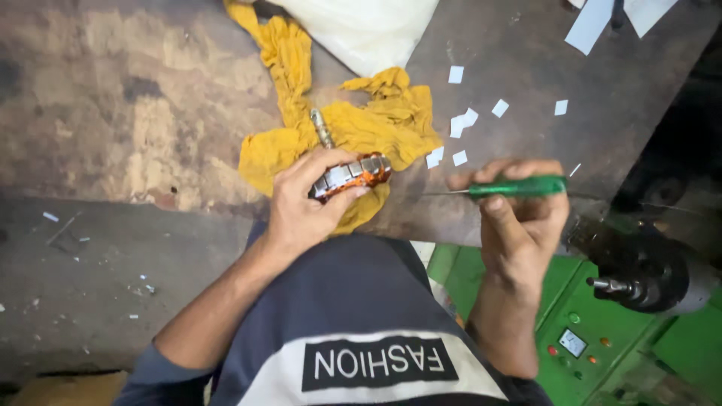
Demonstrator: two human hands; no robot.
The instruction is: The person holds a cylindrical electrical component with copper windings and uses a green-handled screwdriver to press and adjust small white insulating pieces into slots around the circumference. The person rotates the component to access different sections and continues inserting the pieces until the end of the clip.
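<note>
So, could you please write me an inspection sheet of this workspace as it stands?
Surface: worn, stained dark bench top, scuffed bare in patches.
Job's things: motor armature with copper windings, shaft pointing up-left; green-handled pointed tool.
Clutter: yellow rag under the armature; small white paper pieces; white bag.
Grips: left hand closed on the armature; right hand closed on the tool.
Cables: nothing seen.
Surroundings: green machine panel with buttons and a meter; black knob.
</note>
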